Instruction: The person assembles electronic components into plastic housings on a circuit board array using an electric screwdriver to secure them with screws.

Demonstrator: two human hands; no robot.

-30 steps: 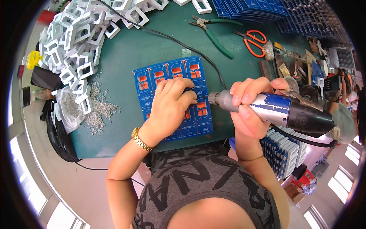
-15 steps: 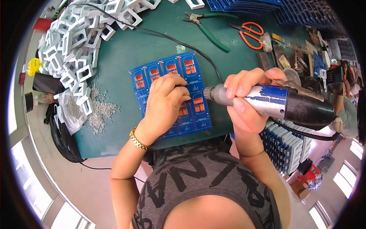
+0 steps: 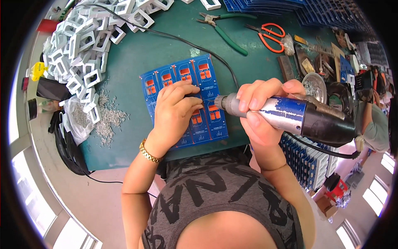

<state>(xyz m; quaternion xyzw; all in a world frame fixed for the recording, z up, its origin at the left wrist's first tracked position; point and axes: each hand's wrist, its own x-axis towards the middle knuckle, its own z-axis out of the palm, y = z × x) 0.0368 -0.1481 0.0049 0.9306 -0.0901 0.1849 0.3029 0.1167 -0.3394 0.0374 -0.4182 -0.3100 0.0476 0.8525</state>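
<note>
The blue panel (image 3: 208,90) lies on the green desk (image 3: 128,147), beneath the bent fingers of the left hand (image 3: 175,110) — whether they pinch anything, I cannot tell — while the right hand (image 3: 262,108) is wrapped around a power driver (image 3: 286,112), its nose at the panel's right side. Loose metal pins (image 3: 108,119) and piled white frames (image 3: 74,46) lie to the left, green-handled pliers (image 3: 229,40) and orange-handled scissors (image 3: 260,32) beyond.

Hands (image 3: 174,108) on power tool (image 3: 286,113), blue panel (image 3: 208,89)
</note>
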